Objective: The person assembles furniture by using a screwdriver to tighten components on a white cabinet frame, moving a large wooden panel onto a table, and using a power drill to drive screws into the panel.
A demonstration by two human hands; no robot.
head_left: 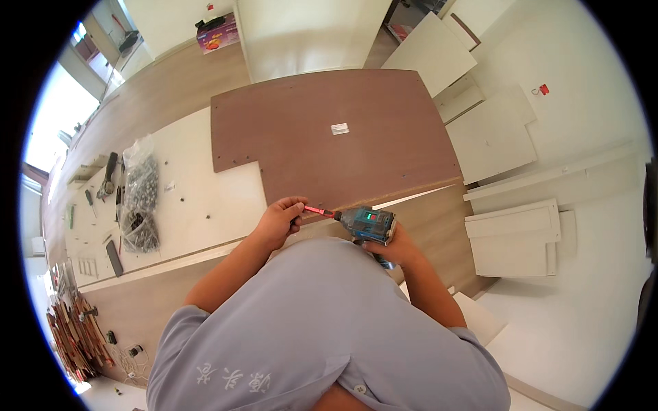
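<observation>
My right hand is wrapped around the grip of a blue and black cordless impact driver, held in front of my body at the panel's near edge. A long red bit points left from its chuck. The fingers of my left hand are closed on the free end of this bit; whether a screw is also in them is hidden. Just beyond both hands lies a brown panel with a small white label and a notched near-left corner.
A white panel extends left under the brown one. On it lie a clear bag of small hardware, a black-handled tool and a screwdriver. White boards lean along the right wall. A purple box stands far left.
</observation>
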